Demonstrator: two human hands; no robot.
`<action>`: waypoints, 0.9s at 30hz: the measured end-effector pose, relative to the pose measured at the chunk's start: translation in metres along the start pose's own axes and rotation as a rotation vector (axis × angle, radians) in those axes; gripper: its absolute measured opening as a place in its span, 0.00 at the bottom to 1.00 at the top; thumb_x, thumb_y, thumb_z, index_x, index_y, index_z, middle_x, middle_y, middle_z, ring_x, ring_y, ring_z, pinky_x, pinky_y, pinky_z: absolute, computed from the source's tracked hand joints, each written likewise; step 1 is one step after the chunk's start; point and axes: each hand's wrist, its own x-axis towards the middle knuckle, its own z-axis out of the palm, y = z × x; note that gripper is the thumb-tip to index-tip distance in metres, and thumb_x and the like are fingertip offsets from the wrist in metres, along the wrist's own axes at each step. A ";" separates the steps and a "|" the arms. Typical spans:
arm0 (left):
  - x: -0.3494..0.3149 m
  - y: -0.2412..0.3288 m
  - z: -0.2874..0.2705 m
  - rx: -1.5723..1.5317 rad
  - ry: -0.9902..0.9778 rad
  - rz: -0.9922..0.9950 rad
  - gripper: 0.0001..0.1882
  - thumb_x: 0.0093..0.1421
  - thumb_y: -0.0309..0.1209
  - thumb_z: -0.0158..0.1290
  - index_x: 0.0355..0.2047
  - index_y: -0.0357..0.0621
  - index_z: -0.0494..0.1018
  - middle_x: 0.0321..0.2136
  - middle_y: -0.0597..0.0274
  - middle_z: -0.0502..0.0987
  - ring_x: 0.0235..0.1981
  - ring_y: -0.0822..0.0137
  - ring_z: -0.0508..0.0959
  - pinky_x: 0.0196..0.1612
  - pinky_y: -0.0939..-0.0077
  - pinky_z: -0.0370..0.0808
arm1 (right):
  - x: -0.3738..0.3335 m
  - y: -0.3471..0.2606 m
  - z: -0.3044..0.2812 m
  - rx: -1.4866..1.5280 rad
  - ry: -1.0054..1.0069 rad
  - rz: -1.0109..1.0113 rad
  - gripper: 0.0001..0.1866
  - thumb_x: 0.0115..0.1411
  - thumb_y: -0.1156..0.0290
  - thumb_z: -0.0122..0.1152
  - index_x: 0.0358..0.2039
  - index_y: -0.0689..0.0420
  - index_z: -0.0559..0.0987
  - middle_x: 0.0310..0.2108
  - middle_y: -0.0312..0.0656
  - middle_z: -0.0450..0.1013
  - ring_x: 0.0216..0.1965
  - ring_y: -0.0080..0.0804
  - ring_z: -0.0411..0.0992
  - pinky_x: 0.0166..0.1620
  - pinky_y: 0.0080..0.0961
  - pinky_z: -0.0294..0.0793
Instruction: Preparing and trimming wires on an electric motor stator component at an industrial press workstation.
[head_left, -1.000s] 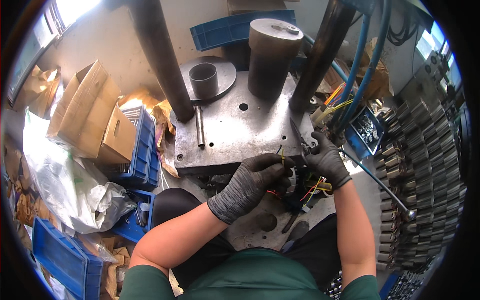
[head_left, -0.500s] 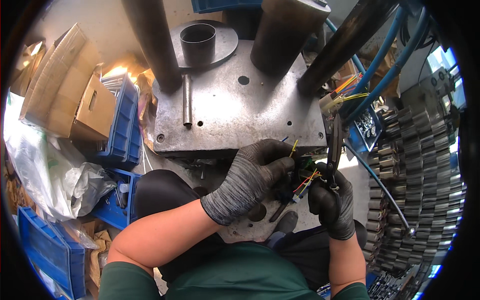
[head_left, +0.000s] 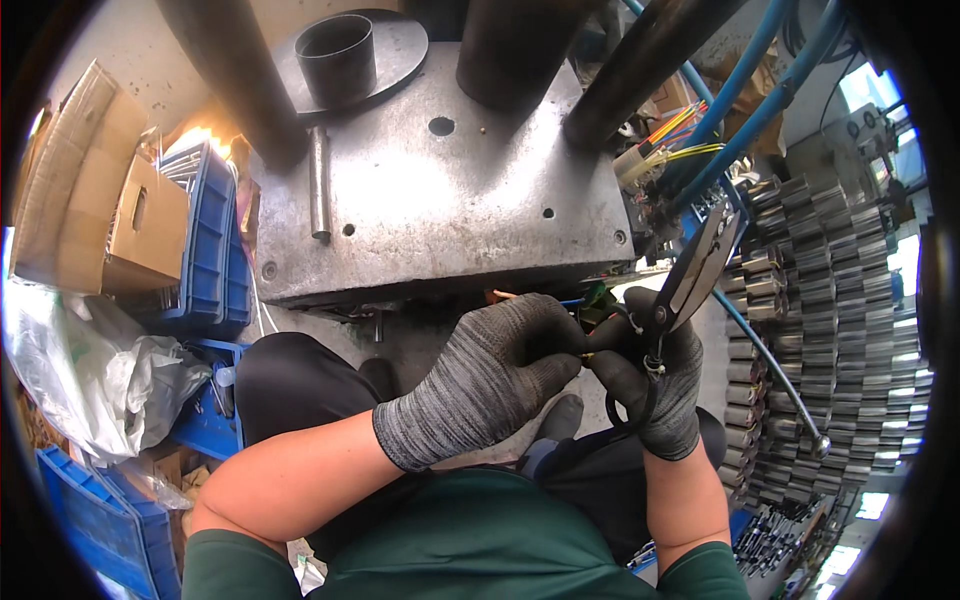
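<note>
My left hand (head_left: pixel 490 365), in a grey knit glove with dark palm and fingers, is closed in a pinch. A short piece of yellow wire (head_left: pixel 588 357) shows at its fingertips, mostly hidden. My right hand (head_left: pixel 668 400), gloved alike, holds a pair of scissors (head_left: pixel 690 275) with dark handles, its blades pointing up and slightly apart. The right thumb and fingers also meet the wire, so both hands' fingertips nearly touch. Behind them a green and orange item (head_left: pixel 600 300) and a blue wire end (head_left: pixel 572 301) are partly hidden.
A metal press table (head_left: pixel 430 210) with thick columns stands ahead, bearing a round cup-like ring (head_left: pixel 337 60) and a metal rod (head_left: pixel 319 185). Stacked metal parts (head_left: pixel 830 330) line the right. Colourful wires (head_left: pixel 675 135) lie behind. Cardboard boxes (head_left: pixel 145 225) and blue crates (head_left: pixel 205 230) are left.
My hands have come together at the fingertips, and the coloured wires seen between them are now mostly hidden. The scissors have tilted right, with their blades more apart. The view has shifted.
</note>
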 end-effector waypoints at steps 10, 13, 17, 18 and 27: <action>-0.004 -0.001 0.001 0.049 -0.039 0.086 0.08 0.69 0.28 0.59 0.43 0.35 0.76 0.29 0.66 0.77 0.27 0.78 0.75 0.32 0.79 0.76 | 0.004 -0.028 0.003 0.208 0.048 0.441 0.31 0.61 0.69 0.66 0.63 0.63 0.68 0.29 0.42 0.77 0.27 0.26 0.76 0.32 0.22 0.76; 0.000 -0.008 -0.003 -0.102 -0.101 0.015 0.13 0.70 0.37 0.59 0.43 0.37 0.77 0.29 0.67 0.75 0.27 0.79 0.73 0.31 0.80 0.74 | 0.001 -0.014 -0.002 0.450 0.044 0.385 0.31 0.61 0.67 0.65 0.62 0.64 0.69 0.27 0.42 0.77 0.26 0.28 0.76 0.31 0.24 0.77; -0.002 0.007 -0.010 -0.166 -0.124 -0.063 0.19 0.68 0.45 0.61 0.42 0.39 0.77 0.26 0.69 0.73 0.27 0.80 0.71 0.31 0.81 0.71 | -0.009 -0.015 -0.005 0.219 0.097 0.210 0.41 0.62 0.54 0.70 0.66 0.66 0.65 0.30 0.46 0.79 0.33 0.37 0.79 0.42 0.32 0.78; -0.001 0.006 -0.011 -0.157 -0.126 -0.063 0.19 0.68 0.45 0.61 0.42 0.39 0.77 0.26 0.69 0.73 0.27 0.80 0.71 0.31 0.81 0.71 | -0.015 -0.015 -0.014 0.260 0.045 0.201 0.42 0.62 0.58 0.71 0.69 0.64 0.63 0.40 0.49 0.80 0.40 0.40 0.79 0.45 0.36 0.79; -0.004 0.004 -0.009 -0.167 -0.023 0.055 0.17 0.67 0.42 0.60 0.44 0.40 0.76 0.26 0.69 0.75 0.27 0.79 0.72 0.32 0.81 0.71 | -0.022 -0.013 -0.026 -0.691 -0.109 -0.220 0.40 0.45 0.75 0.79 0.62 0.57 0.75 0.45 0.44 0.75 0.40 0.35 0.74 0.48 0.34 0.77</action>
